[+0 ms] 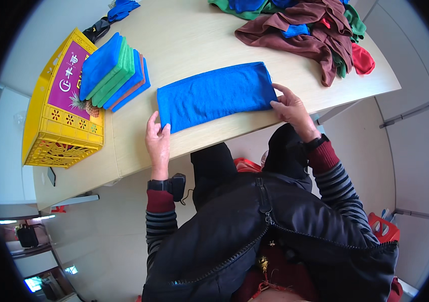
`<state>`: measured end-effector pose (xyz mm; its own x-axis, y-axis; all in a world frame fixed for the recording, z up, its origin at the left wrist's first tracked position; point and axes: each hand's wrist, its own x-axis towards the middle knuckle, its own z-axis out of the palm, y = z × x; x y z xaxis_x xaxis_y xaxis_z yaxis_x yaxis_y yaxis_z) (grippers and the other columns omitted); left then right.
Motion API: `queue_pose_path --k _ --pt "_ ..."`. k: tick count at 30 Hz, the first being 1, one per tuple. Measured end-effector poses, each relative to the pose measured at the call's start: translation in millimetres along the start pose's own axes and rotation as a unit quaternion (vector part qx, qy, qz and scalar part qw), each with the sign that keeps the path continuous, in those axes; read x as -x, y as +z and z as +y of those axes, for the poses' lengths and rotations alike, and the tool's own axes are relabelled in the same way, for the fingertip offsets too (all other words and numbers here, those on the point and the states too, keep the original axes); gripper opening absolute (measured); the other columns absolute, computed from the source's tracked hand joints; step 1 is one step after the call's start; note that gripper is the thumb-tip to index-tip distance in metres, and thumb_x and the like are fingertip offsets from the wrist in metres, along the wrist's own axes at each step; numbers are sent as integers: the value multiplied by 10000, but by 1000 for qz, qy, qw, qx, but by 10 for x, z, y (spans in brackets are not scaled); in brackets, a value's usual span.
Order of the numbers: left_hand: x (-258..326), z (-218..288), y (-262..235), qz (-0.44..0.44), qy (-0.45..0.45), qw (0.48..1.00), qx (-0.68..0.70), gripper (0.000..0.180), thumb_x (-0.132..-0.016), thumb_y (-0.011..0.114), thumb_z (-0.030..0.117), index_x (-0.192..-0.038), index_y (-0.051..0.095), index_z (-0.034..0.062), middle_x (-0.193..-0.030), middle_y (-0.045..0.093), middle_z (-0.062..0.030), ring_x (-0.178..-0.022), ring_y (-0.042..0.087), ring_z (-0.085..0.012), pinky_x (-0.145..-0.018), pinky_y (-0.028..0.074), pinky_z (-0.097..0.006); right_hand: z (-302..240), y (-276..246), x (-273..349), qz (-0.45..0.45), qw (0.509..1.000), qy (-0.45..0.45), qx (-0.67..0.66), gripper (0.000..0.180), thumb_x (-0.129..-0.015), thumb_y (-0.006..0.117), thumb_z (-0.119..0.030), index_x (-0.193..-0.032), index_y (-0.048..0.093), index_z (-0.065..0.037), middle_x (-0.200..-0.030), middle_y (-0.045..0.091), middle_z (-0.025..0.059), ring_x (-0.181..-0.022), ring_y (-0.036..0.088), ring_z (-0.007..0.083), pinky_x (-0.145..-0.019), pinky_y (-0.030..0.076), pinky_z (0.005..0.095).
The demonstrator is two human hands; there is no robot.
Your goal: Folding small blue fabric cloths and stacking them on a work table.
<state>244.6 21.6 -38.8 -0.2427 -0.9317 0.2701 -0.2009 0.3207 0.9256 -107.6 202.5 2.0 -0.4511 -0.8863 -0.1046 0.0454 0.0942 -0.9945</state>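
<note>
Blue rectangular terry cloth (214, 95) lies flat on your pale wooden table (184, 35), long axis running eight to two o'clock; your left hand (158, 141) and right hand (291, 105) press its ends, fingers loosely spread, gripping nothing.

Person's wearing a black puffy vest (275, 221), zip open, w/ dark trousers. Under it, a sweater w/ grey-and-dark striped sleeves ending in maroon cuffs. Black wristbands are sitting just past each cuff; the left one (166, 184) is carrying a small black box w/ a thin cable.
</note>
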Motion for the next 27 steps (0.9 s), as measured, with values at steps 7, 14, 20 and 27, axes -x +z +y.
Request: queue_pose_path --k 7,14,20,27 --pt "63 56 -52 30 14 995 -97 455 -904 643 -25 -1344 545 35 -764 502 19 -701 456 -73 -658 417 -239 40 -165 -37 20 998 -19 56 361 -962 603 -74 -1324 601 -82 -721 499 -59 -563 472 31 -513 389 180" --pt "337 112 -100 56 72 969 -230 490 -871 669 -40 -1341 549 31 -756 529 -15 -705 499 -111 -700 464 -276 91 -195 56 15 992 -17 127 346 -950 591 -59 -1295 610 -73 -722 508 -53 -574 464 28 -518 393 186" --pt "430 134 -149 54 54 978 -195 532 -829 704 -47 -1335 561 36 -757 546 -34 -708 522 -129 -722 488 -296 9 -201 112 6 990 -6 143 350 -937 594 -58 -1287 612 -64 -726 526 -46 -600 478 30 -534 404 188" --pt "464 284 -138 47 50 965 -253 538 -805 726 -32 -1316 573 39 -772 570 -37 -737 548 -154 -758 495 -322 -37 -249 157 2 981 -17 196 347 -919 605 -51 -1265 625 -59 -736 549 -31 -617 498 37 -551 427 200"
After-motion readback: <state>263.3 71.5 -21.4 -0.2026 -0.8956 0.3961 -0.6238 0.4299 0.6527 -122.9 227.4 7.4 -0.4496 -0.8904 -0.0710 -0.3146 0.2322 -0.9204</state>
